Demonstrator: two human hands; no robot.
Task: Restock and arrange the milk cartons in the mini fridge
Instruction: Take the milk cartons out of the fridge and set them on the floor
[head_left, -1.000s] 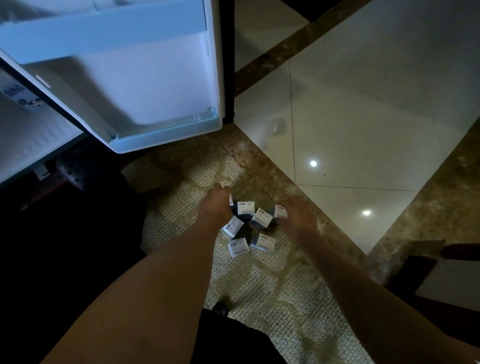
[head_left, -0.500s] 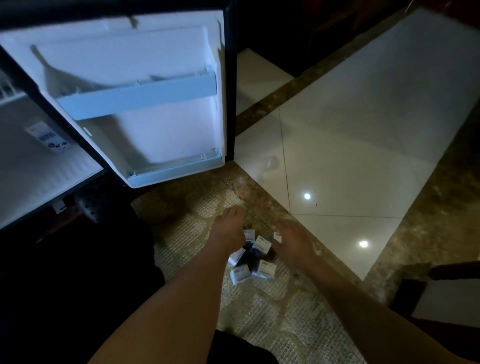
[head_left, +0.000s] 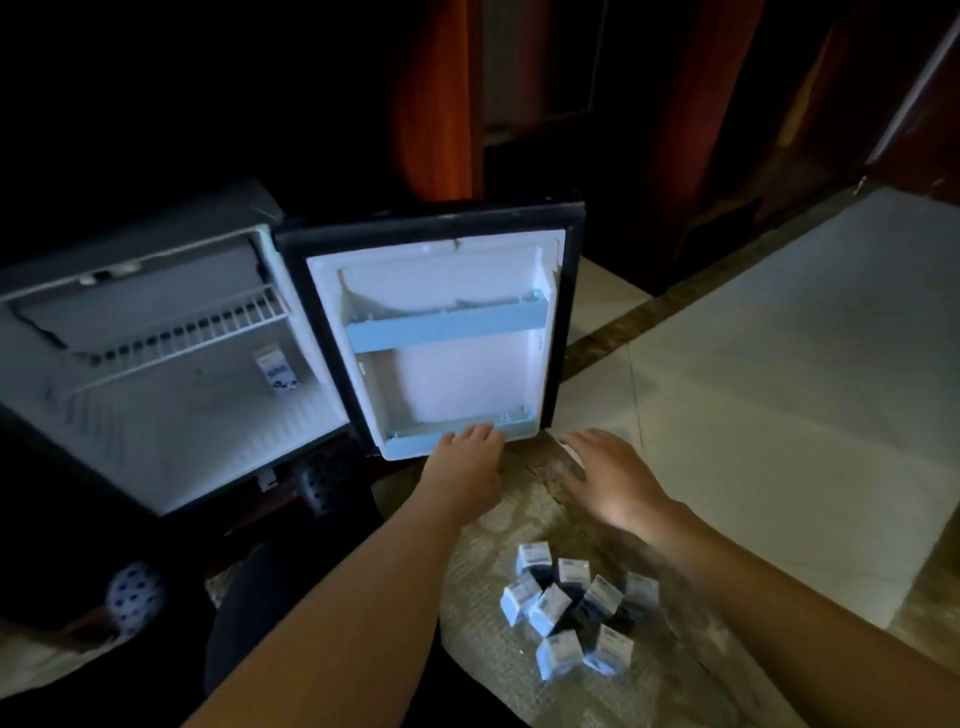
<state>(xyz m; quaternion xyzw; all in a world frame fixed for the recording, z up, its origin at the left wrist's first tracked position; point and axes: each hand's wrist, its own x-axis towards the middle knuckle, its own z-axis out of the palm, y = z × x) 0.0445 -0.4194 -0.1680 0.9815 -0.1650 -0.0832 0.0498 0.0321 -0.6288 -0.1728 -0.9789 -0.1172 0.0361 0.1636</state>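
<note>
Several small white-and-blue milk cartons (head_left: 574, 608) stand bunched on a pale patterned rug. The mini fridge (head_left: 171, 415) is at the left with its door (head_left: 447, 332) swung wide open. One milk carton (head_left: 274, 370) stands inside on the fridge floor, under the wire shelf (head_left: 176, 338). My left hand (head_left: 465, 457) is held out with straight fingers whose tips overlap the door's lower rack (head_left: 457, 434). My right hand (head_left: 605, 478) hovers open above the rug, beyond the cartons, and holds nothing.
The door's upper rack (head_left: 447, 325) holds nothing. Glossy pale floor tiles (head_left: 779, 395) with a dark marble border lie to the right. Orange-red curtains (head_left: 431, 98) hang behind the fridge. A spotted slipper (head_left: 132, 597) lies at the lower left.
Both hands have left the carton pile and moved forward toward the fridge door. The view has tilted up, so the fridge interior now shows.
</note>
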